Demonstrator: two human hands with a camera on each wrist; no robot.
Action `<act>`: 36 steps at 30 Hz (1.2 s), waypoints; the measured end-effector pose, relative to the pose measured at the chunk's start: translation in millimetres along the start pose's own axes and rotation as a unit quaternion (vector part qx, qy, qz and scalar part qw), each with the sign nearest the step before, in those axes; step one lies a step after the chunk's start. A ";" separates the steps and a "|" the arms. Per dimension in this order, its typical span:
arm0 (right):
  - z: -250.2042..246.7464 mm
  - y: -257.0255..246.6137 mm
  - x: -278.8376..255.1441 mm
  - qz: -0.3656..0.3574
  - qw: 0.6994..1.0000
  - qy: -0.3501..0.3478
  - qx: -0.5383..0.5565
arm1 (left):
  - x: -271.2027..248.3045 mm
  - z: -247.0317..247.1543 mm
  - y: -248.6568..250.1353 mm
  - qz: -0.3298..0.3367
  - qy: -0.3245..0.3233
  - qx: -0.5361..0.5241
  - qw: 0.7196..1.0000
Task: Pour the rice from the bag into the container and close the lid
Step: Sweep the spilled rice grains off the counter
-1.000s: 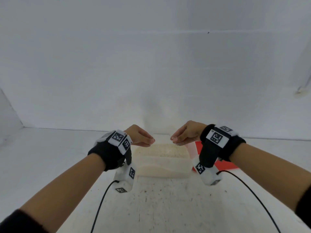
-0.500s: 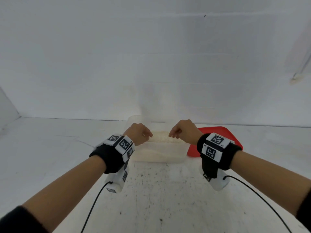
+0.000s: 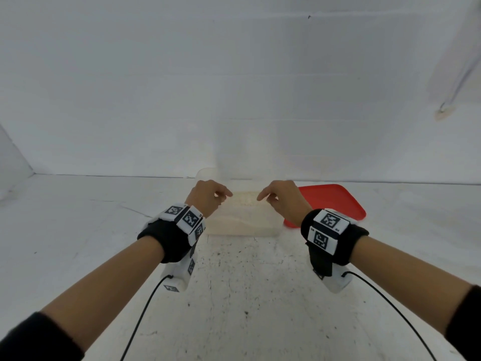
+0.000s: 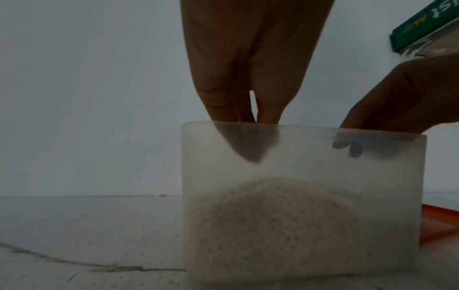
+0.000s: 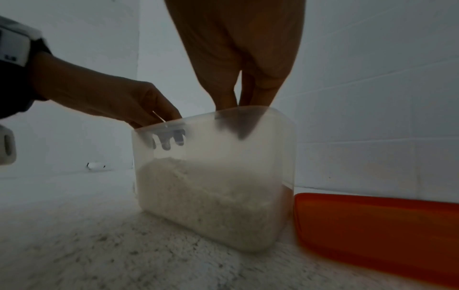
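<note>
Container (image 3: 242, 227) frosted translucent white; rice (image 5: 206, 196) inside off-white. Lid (image 3: 335, 201), right of it, flat orange-red. Table (image 3: 247, 295) white with dark speckles; wall (image 3: 234, 87) plain white; wrist bands (image 3: 166, 238) black, carrying white blocks with black square-pattern markers; cables (image 3: 140, 319) black.

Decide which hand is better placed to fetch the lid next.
Right. The red lid lies on the table just beside the right hand, right of the container; the left hand would need to cross over.
</note>
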State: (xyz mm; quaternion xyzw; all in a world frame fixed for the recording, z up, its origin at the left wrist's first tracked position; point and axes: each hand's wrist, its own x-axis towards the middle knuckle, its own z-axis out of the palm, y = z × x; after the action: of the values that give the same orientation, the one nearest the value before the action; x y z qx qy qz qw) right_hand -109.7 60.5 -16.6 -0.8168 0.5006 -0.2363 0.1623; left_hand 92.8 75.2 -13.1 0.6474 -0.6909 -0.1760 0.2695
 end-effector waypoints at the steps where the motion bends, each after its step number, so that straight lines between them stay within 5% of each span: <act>1: -1.8 -0.7 0.1 0.011 1.000 0.019 0.005 | 0.2 -0.9 1.6 -0.001 0.004 0.001 1.000; 6: -10.2 -2.0 -1.4 0.033 0.999 0.026 0.024 | -1.9 -6.6 9.7 0.003 -0.027 0.029 0.999; 10: -6.1 -7.7 -12.3 -0.031 0.999 0.001 -0.025 | -5.3 -1.4 9.8 0.003 -0.054 0.046 0.997; 16: 5.5 6.6 -45.5 -0.120 0.987 0.084 -0.067 | 0.3 -13.5 5.8 -0.023 -0.030 0.049 0.998; 19: 4.7 13.9 -57.2 -0.074 0.993 0.012 -0.094 | -0.1 -8.3 0.5 -0.019 -0.029 0.066 0.997; 21: 7.1 19.5 -65.6 -0.067 0.994 -0.010 -0.089 | -6.5 0.9 -2.8 0.038 0.009 0.033 0.999; 24: 11.9 26.1 -84.7 -0.091 0.992 0.074 -0.037 | -26.3 7.5 -4.5 0.189 0.140 0.018 0.972; 26: 13.7 35.9 -97.9 -0.080 0.992 0.097 0.004 | -42.9 7.8 -6.9 0.246 0.128 0.019 0.961; 29: 11.5 51.0 -107.0 0.014 0.999 -0.038 -0.028 | -64.6 11.7 -18.2 0.234 0.000 0.060 0.970; 32: 13.3 56.8 -105.4 0.109 0.940 -0.291 -0.139 | -75.7 22.8 -35.4 0.166 -0.059 0.077 0.981; 36: 26.5 49.2 -94.8 0.058 0.908 -0.371 -0.185 | -82.2 38.6 -40.4 0.189 -0.095 0.072 0.975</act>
State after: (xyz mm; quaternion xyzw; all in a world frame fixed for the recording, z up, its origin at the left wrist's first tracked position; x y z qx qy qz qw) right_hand -168.3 124.1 -84.6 -0.8307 0.4852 0.1901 0.1960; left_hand 103.3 148.3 -79.5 0.5032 -0.8340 -0.1320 0.1839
